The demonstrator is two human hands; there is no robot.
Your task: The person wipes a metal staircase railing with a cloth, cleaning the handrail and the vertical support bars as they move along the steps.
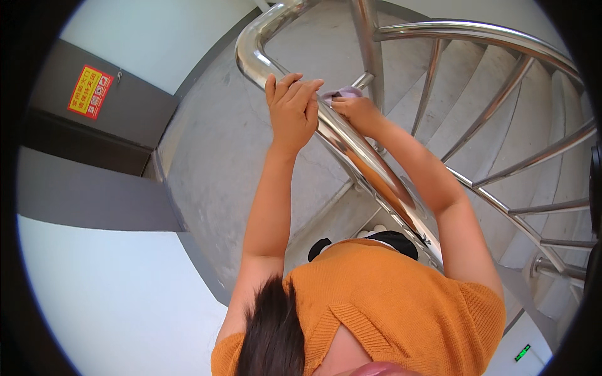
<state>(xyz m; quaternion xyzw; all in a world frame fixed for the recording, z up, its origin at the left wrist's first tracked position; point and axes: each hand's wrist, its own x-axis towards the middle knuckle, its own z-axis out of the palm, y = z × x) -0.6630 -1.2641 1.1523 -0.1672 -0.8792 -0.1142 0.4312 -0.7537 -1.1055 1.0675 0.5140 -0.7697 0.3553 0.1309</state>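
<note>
A thick, shiny metal handrail (367, 160) slopes from the upper middle down past my right arm. My left hand (294, 110) rests on top of the rail just below its bend, fingers somewhat spread, holding nothing. On the rail's other side, my right hand (357, 113) grips a light purple cloth (343, 92) and presses it against the rail's side. The cloth is partly hidden under the fingers. Close beyond it stands an upright metal post (369, 51).
Curved concrete stairs (470, 94) with metal balusters (494, 110) lie to the right. The grey landing floor (221, 155) spreads to the left. A dark door (136, 103) with a red and yellow sign (91, 92) stands at the upper left, beside white walls (103, 282).
</note>
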